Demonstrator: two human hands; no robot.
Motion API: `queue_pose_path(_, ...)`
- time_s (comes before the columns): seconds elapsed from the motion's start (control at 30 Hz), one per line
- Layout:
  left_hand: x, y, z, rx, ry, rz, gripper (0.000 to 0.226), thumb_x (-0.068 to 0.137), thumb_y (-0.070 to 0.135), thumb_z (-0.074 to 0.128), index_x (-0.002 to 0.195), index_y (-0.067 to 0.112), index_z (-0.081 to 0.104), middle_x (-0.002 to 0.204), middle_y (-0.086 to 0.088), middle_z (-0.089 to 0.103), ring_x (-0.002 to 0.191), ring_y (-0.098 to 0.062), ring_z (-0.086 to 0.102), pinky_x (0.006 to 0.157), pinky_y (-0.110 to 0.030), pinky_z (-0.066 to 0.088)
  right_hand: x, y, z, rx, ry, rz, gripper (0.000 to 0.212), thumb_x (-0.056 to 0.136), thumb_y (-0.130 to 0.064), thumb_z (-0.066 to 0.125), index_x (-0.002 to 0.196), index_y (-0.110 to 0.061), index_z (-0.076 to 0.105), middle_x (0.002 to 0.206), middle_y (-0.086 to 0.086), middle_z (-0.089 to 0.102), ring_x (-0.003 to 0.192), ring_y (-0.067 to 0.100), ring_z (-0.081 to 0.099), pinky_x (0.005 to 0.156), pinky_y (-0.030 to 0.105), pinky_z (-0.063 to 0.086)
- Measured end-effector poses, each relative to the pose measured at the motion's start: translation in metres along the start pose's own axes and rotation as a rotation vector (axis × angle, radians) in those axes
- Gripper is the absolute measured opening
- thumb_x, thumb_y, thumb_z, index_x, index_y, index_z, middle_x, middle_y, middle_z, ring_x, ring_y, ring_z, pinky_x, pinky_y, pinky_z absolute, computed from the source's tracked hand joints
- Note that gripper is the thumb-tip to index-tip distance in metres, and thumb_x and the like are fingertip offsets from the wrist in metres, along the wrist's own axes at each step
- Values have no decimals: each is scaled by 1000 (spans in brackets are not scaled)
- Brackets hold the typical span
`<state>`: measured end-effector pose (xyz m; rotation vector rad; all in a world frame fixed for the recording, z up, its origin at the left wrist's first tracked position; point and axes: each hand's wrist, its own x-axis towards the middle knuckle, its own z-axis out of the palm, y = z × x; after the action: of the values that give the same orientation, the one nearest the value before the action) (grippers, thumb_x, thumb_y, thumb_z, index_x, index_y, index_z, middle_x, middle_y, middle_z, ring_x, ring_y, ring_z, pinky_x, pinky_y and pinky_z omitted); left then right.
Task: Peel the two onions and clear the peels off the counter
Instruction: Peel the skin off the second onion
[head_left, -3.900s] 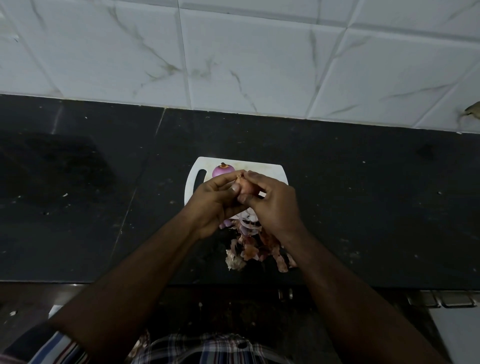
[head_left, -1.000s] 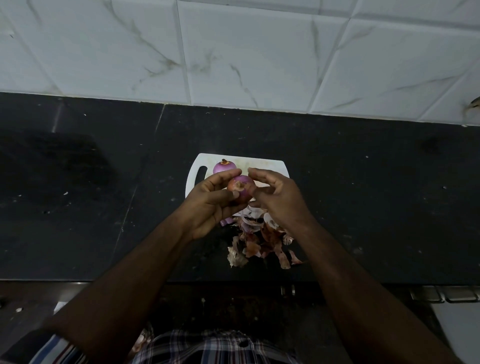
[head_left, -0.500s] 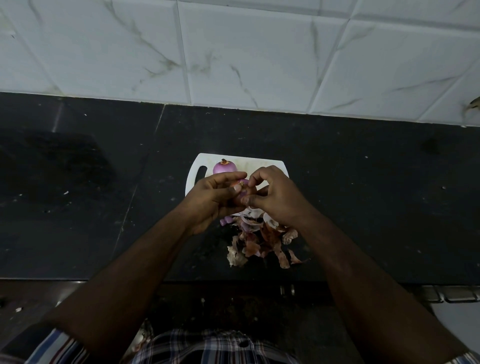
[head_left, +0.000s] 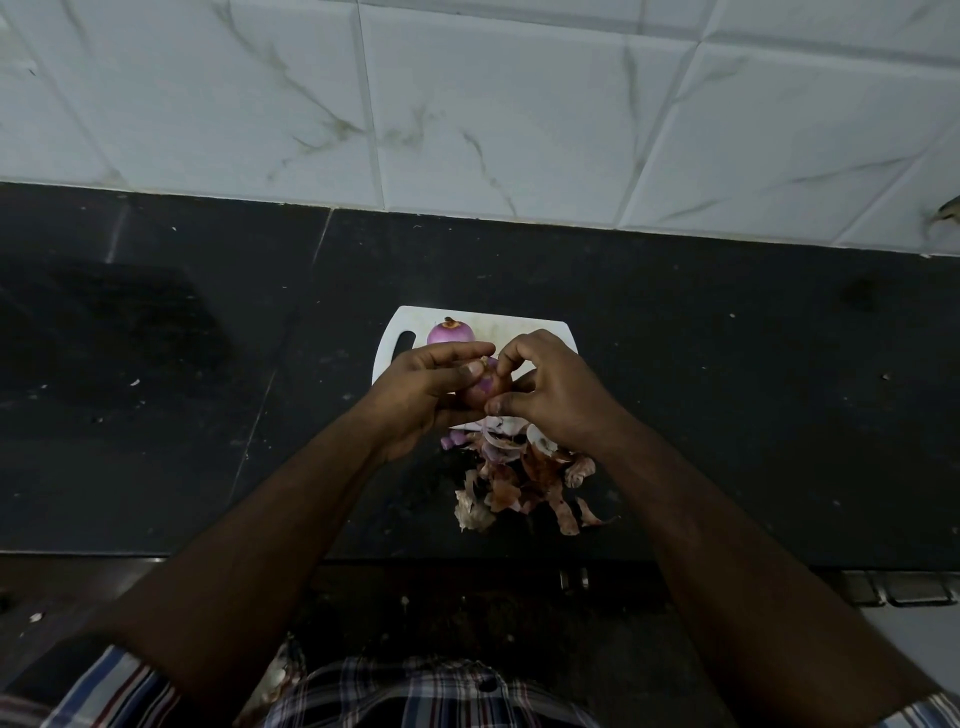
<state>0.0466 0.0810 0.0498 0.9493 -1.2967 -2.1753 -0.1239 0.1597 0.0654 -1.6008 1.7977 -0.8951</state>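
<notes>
With my left hand (head_left: 426, 395) gripping the onion (head_left: 485, 387), my right hand (head_left: 550, 395) should pinch the loose skin and pull toward the near peels (head_left: 519, 483).

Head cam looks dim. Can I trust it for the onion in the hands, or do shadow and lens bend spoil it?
Head view: dim and underexposed, the black counter swallows detail; the held onion sits in shadow between left hand and right hand, partly hidden; wall tile lines bow from wide-angle distortion; no glare.
</notes>
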Motion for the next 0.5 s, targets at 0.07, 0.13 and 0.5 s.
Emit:
queue_pose_path(0.07,0,1,-1,-32,19,-10,27,102,8,56,125,12,68,117,-18,73,93,-32,74,79,-38,63,0,1,1,-48,16,-31,27,77,-15,83,76,-26,58,101,-3,53,93,8,58,82,31,56)
queue_pose_path(0.13,0,1,-2,-37,17,-14,26,102,9,56,124,12,69,118,-18,73,94,-34,74,81,-39,63,0,-1,0,-47,22,-46,28,77,-15,83,74,-28,58,99,-4,53,92,7,57,81,29,55)
queue_pose_path(0.5,-2,7,-1,72,0,-18,26,102,15,58,124,13,69,109,-14,75,89,-28,75,74,-35,62,-5,-9,2,106,40,-48,35,72,-1,81,89,-20,56,93,-11,54,95,10,53,74,34,57)
